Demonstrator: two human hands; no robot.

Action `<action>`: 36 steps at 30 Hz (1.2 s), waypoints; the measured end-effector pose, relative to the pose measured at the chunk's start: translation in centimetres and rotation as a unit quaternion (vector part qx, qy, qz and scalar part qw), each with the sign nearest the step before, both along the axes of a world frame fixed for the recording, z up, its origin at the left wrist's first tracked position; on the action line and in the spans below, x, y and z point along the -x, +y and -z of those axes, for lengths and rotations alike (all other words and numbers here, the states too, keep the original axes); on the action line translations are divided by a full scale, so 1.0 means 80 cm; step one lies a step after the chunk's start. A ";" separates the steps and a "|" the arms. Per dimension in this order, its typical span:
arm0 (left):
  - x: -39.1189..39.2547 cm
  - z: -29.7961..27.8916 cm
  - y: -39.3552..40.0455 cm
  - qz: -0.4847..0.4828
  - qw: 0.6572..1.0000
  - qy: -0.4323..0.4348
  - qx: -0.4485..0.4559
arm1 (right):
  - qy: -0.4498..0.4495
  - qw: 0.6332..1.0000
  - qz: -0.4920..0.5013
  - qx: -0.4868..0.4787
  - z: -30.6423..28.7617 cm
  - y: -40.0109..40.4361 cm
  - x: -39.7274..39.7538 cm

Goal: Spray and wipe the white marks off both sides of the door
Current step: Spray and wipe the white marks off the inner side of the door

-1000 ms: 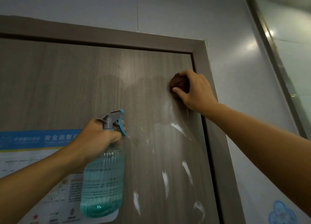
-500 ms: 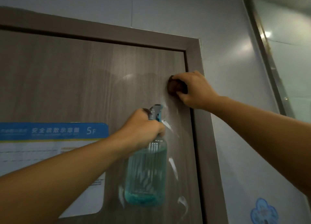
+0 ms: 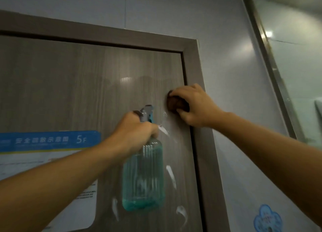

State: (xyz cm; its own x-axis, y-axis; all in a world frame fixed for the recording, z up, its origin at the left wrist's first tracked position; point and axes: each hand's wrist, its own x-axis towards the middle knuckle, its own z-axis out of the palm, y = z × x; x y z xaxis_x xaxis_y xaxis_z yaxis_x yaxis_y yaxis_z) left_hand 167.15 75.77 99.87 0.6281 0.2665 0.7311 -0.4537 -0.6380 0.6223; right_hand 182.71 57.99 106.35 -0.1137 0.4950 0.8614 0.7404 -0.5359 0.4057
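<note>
Spraying step: my left hand [image 3: 137, 130] grips the spray bottle [image 3: 143, 176]; my right hand [image 3: 193, 106] clutches the brown cloth [image 3: 175, 104] against the door [image 3: 69, 85]. Next, wipe white marks [image 3: 171, 176] toward 6 o'clock.

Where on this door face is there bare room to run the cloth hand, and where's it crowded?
Free: the bare door between the top frame and the poster, left of the right hand. Crowded: the strip by the right frame, where the left hand holds the bottle among white marks below the cloth.
</note>
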 end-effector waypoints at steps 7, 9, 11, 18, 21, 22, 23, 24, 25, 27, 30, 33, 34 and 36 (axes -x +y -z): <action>0.046 -0.001 0.062 -0.017 1.000 0.011 -0.002 | 0.010 0.997 -0.035 0.071 0.122 0.002 0.001; 0.059 0.001 0.066 -0.024 1.000 0.013 0.002 | 0.022 0.999 -0.041 0.002 0.088 0.005 0.003; 0.070 0.004 0.074 -0.029 1.000 0.004 -0.002 | 0.046 0.993 -0.050 -0.099 0.049 0.017 0.007; 0.087 0.017 0.131 -0.030 0.998 -0.001 0.049 | -0.018 0.993 -0.084 -0.084 0.112 0.057 0.004; 0.085 0.029 0.146 -0.020 0.999 0.012 0.035 | -0.049 0.994 -0.097 0.002 0.161 0.055 0.003; 0.079 0.028 0.154 -0.018 0.999 0.008 0.050 | -0.053 0.995 -0.088 0.012 0.155 0.052 0.001; 0.077 0.030 0.156 -0.004 0.999 0.018 0.040 | -0.053 0.995 -0.082 0.003 0.141 0.051 -0.002; 0.074 0.030 0.160 -0.016 0.999 0.023 0.046 | -0.046 0.995 -0.080 -0.029 0.123 0.052 -0.005; 0.072 0.031 0.163 -0.020 0.999 0.026 0.044 | -0.027 0.993 -0.081 -0.083 0.101 0.054 -0.007; 0.067 0.031 0.174 -0.022 0.997 0.032 0.064 | 0.042 0.976 -0.088 -0.195 0.065 0.062 -0.007; 0.061 0.025 0.200 -0.028 0.993 0.102 0.045 | 0.053 0.968 -0.095 -0.227 0.079 0.089 0.008; 0.070 0.027 0.190 -0.003 0.997 0.074 0.006 | -0.027 0.991 -0.118 -0.054 0.134 0.090 0.019; 0.077 0.029 0.176 -0.020 0.998 0.055 0.016 | -0.046 0.992 -0.117 0.002 0.149 0.086 0.021; 0.082 0.040 0.164 0.002 1.000 0.019 0.021 | -0.077 0.990 -0.094 0.075 0.145 0.071 0.018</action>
State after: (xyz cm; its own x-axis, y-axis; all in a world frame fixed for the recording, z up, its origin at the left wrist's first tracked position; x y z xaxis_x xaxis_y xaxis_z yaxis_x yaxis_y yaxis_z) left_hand 160.59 88.91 96.64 0.6572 0.2936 0.6942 -0.4314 -0.6087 0.6658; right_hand 181.29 63.64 94.74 -0.3396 0.5735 0.7455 0.7448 -0.3201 0.5855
